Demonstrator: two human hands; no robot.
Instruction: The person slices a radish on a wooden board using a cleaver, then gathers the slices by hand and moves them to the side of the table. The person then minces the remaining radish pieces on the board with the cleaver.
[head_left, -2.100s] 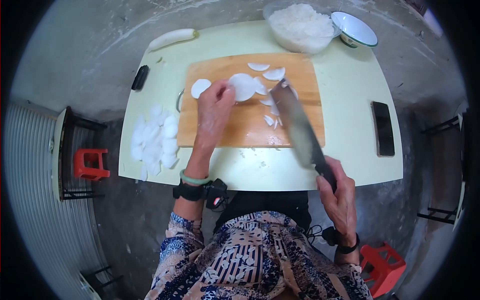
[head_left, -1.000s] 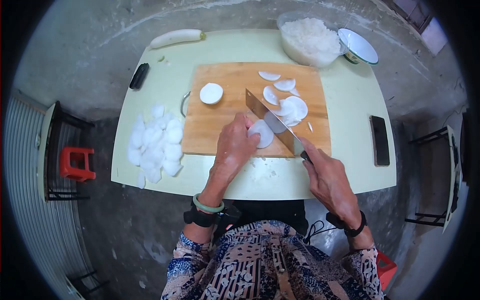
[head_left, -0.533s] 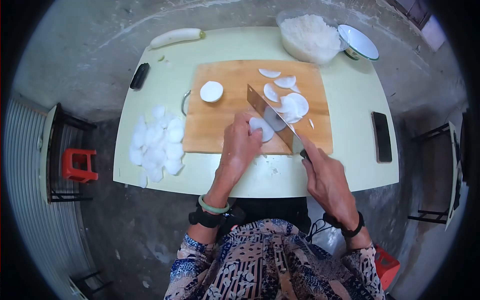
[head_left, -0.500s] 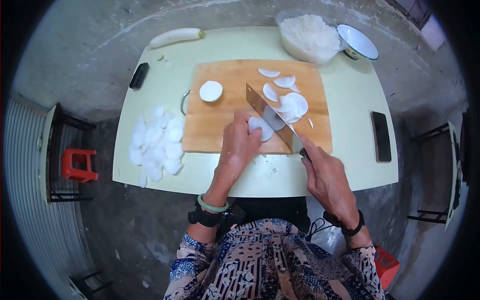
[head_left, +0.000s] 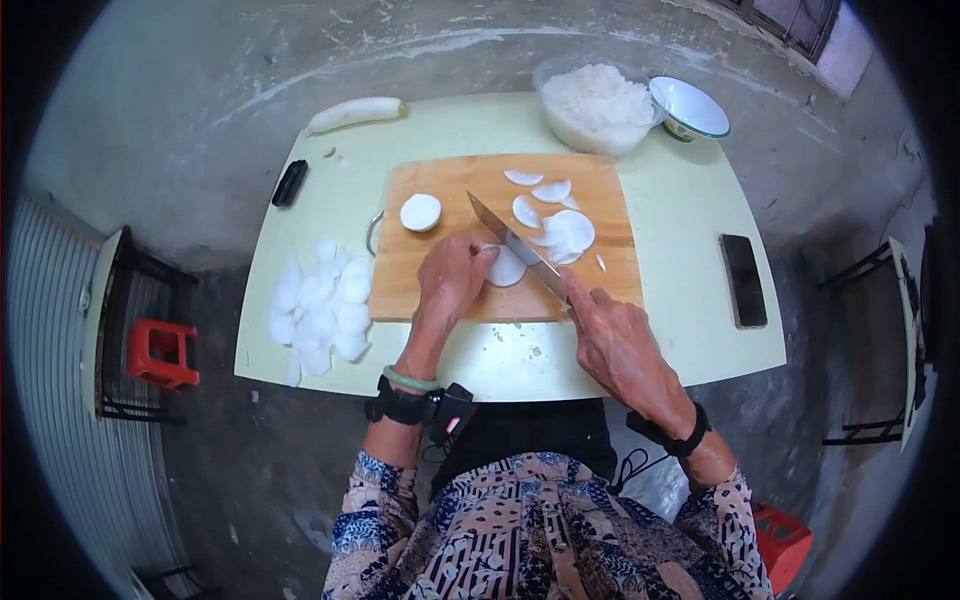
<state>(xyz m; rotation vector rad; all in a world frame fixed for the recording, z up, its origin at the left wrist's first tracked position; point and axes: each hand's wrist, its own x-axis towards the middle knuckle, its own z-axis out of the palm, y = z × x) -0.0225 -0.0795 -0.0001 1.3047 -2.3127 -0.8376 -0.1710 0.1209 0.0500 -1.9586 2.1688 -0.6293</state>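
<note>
On the wooden cutting board (head_left: 455,190) my left hand (head_left: 450,277) presses down a stack of white radish slices (head_left: 506,268). My right hand (head_left: 612,338) grips the handle of a cleaver (head_left: 514,246), whose blade rests on edge against that stack. Several cut slices (head_left: 556,229) lie to the right of the blade. A thick round radish piece (head_left: 420,212) sits alone at the board's left.
A heap of radish slices (head_left: 318,315) lies on the pale table (head_left: 680,200) at left. A whole radish (head_left: 354,112) and a black object (head_left: 291,183) are at far left. A bowl of shredded radish (head_left: 596,95), an empty bowl (head_left: 688,107) and a phone (head_left: 743,279) are at right.
About two seconds ago my left hand reached to the slices at the board's far side and the cleaver was held back. Both hands have since come together at the board's near edge, blade against the stack.
</note>
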